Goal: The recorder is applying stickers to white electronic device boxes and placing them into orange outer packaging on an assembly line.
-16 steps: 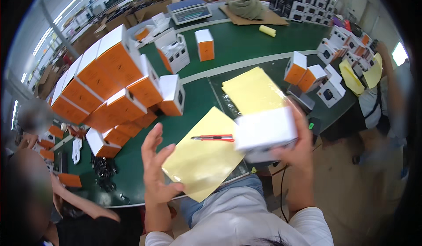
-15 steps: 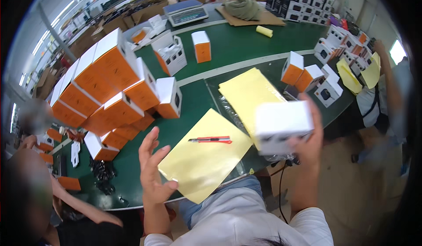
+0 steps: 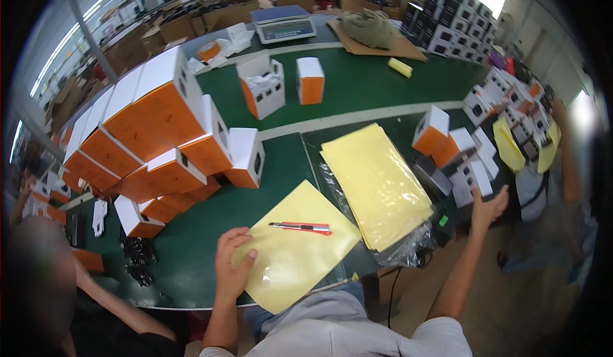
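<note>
My left hand (image 3: 234,262) rests at the left edge of a yellow sheet (image 3: 294,264), its thumb and fingers apart. A red and black utility knife (image 3: 300,228) lies across that sheet. To the right, my right hand (image 3: 489,210) is open with nothing in it, thumb and fingers spread, close to a white box (image 3: 470,183). Whether it touches the box, I cannot tell. Beside that box stand orange-and-white boxes (image 3: 431,130) and a grey box (image 3: 434,176). A stack of yellow sheets (image 3: 380,185) lies between my hands, on clear plastic wrapping (image 3: 408,247).
Orange-and-white boxes (image 3: 153,118) are piled high on the left of the green table (image 3: 281,156). Black cables (image 3: 138,252) lie below them. Farther back are an opened box (image 3: 262,89), a scale (image 3: 284,26) and a yellow roll (image 3: 400,68). Co-workers sit at left and right.
My right hand has moved right and no longer holds the white box. My left hand has come down onto the yellow sheet's edge. The whole view has shifted slightly.
</note>
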{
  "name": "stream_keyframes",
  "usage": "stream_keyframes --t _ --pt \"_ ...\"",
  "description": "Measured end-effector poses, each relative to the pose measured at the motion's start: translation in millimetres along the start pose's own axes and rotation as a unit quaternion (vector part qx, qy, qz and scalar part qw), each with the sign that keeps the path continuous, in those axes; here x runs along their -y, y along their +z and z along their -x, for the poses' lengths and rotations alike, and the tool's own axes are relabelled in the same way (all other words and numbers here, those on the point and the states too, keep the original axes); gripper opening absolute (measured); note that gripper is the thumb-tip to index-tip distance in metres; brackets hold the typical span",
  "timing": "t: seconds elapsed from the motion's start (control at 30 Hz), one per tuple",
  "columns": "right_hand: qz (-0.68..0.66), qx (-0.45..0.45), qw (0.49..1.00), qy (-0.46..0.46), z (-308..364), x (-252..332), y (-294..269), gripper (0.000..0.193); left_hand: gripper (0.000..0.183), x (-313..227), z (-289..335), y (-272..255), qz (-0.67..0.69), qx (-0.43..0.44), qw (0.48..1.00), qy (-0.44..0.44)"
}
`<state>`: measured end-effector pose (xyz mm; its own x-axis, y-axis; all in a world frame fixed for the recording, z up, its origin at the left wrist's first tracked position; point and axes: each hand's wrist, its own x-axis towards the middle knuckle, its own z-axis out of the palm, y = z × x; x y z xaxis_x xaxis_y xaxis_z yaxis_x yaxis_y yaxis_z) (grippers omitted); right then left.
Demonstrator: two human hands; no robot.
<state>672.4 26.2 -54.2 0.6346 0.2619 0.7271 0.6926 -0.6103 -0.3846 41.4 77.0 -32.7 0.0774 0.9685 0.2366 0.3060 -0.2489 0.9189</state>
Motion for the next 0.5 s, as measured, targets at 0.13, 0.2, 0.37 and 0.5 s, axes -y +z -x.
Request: stream_keyframes --t 0.13,0.2,0.37,0.5 --pt "-0.395 0.18 0.892 -0.124 -10.3 222.6 -30.0 0.066 0.031 -1.7 13.6 7.2 -0.06 0.007 0.998 0.02" --pt "-0.374 0.323 0.806 -0.325 -14.2 320.3 -8.7 0.049 0.031 2.7 15.0 8.2 -0.134 0.008 0.987 0.092" --pt "-0.198 0.346 0.866 -0.3 7.8 440.0 160.4 0.112 0.032 1.3 13.0 22.1 -0.146 -0.021 0.98 0.134" --pt "-0.215 0.46 0.846 -0.164 22.7 481.4 204.9 0.109 0.033 7.9 14.6 20.0 -0.159 -0.032 0.977 0.138"
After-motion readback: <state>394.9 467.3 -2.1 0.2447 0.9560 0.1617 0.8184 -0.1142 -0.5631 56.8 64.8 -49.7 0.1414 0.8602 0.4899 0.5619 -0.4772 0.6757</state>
